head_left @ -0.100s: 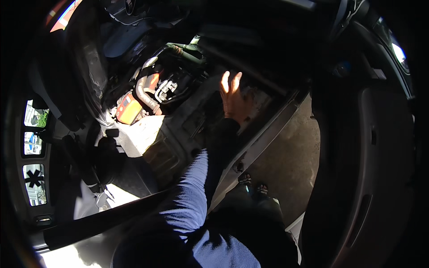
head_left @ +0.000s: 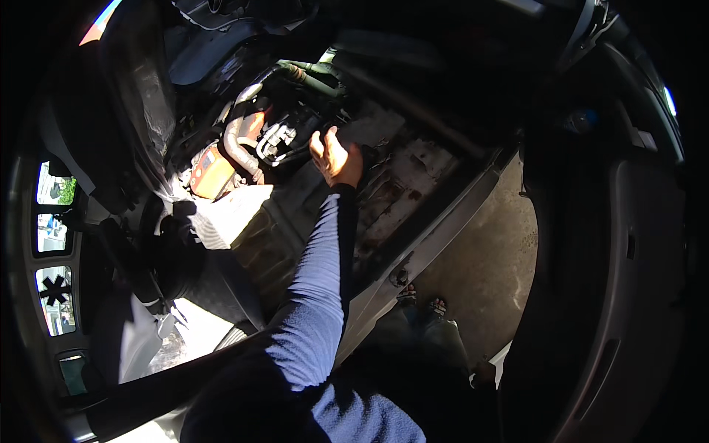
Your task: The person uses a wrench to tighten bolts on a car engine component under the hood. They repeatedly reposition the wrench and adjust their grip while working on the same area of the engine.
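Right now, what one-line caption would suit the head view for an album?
A blue-sleeved hand reaches into a stripped car floor toward black cables beside an orange part.

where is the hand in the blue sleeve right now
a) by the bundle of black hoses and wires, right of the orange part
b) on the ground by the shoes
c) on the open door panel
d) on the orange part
a: the hand in the blue sleeve reaches up to the black hoses and wires, while the orange part lies off to its left, untouched.
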A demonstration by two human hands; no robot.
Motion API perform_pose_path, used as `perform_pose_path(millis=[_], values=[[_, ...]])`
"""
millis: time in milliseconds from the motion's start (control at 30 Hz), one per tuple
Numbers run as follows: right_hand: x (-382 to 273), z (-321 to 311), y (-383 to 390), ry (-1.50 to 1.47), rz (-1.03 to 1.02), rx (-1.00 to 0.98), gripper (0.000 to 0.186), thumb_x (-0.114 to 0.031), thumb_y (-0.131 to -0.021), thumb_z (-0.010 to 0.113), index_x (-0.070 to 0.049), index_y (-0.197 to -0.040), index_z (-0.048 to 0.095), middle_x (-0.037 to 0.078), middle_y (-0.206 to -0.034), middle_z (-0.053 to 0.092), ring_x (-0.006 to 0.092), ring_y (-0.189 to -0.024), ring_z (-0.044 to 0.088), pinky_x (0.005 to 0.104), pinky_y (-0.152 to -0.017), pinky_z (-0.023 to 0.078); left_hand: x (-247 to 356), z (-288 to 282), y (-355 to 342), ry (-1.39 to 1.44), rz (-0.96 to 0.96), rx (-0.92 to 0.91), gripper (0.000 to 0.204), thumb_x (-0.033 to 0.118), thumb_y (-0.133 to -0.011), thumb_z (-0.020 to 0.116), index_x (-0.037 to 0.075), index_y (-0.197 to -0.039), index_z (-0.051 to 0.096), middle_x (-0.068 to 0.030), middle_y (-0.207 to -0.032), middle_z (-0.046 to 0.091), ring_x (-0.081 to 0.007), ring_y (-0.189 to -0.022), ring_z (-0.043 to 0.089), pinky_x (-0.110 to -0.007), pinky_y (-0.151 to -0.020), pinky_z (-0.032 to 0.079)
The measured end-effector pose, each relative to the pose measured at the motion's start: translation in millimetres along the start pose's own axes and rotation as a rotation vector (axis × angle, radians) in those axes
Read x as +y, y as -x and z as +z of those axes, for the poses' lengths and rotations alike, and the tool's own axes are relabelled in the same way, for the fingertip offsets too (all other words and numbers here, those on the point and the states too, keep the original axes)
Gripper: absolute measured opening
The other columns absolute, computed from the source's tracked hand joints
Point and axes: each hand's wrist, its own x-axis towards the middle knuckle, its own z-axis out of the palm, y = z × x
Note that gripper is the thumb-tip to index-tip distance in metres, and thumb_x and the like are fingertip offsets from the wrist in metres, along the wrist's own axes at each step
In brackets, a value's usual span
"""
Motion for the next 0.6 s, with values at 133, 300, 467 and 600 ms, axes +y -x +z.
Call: perform_pose_path(millis=[133,300,467,600], values=[[-61,-175,-93,-0.978,0.641,0.569,0.038,-0.013,-0.097,0.055,0.006,-0.126,0.072,0.028,-0.100,0.075,0.0411,-0.093,0.075,0.0508,-0.082,0.057,-101,-9,-25,-0.082,-0.654,0.064,0.066,0.042,-0.086,0.079,0.014,-0.143,0.063,-0.0230,-0.154,0.049,-0.0402,-0.149,0.040,-0.056,-0.121,0.039],[-170,-429,-181,-0.704,-0.064,0.766,0.038,-0.011,-0.105,0.058,0.005,-0.139,0.065,0.029,-0.123,0.070,0.0447,-0.112,0.070,0.0494,-0.100,0.054,-118,19,6,-0.135,-0.459,0.079,0.055,0.033,-0.087,0.081,0.008,-0.135,0.068,-0.0231,-0.149,0.053,-0.0420,-0.147,0.044,-0.054,-0.120,0.041],[-240,-591,-264,-0.251,-0.322,0.747,0.025,-0.014,-0.102,0.064,-0.004,-0.124,0.071,0.022,-0.113,0.064,0.0438,-0.106,0.068,0.0548,-0.091,0.055,-139,11,-24,-0.252,-0.278,-0.041,0.055,0.031,-0.086,0.081,0.006,-0.134,0.069,-0.0264,-0.151,0.053,-0.0440,-0.147,0.045,-0.054,-0.121,0.040],[-265,-657,-364,0.052,-0.505,0.696,0.024,-0.019,-0.107,0.059,-0.006,-0.123,0.072,0.019,-0.118,0.064,0.0415,-0.103,0.071,0.0529,-0.087,0.060,-156,12,-68,-0.326,-0.136,-0.180,0.054,0.032,-0.091,0.078,0.005,-0.136,0.067,-0.0253,-0.150,0.055,-0.0431,-0.144,0.049,-0.052,-0.119,0.043]])
